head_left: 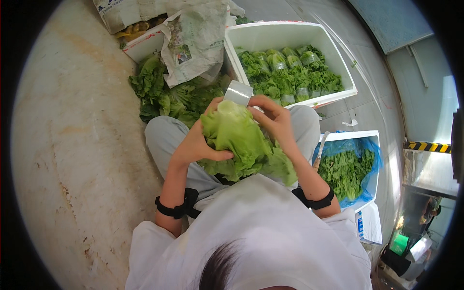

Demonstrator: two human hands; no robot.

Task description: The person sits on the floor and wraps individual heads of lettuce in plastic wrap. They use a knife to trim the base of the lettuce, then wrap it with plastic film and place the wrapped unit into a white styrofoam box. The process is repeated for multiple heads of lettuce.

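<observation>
A head of green leaf lettuce lies over my lap, its pale stem end toward the far side. My left hand wraps its left side, thumb across the leaves. A wide, shiny, see-through strip of tape stands up at the stem end. My right hand pinches the tape's lower right edge against the lettuce; the fingertips are partly hidden. Beyond my knees, a white foam box holds several lettuces with clear bands round them. More loose lettuce lies to its left.
Crumpled printed paper covers part of the loose lettuce. At right, a foam box lined with blue plastic holds leafy greens, with a long knife-like tool at its left edge. A stained pale surface runs along my left.
</observation>
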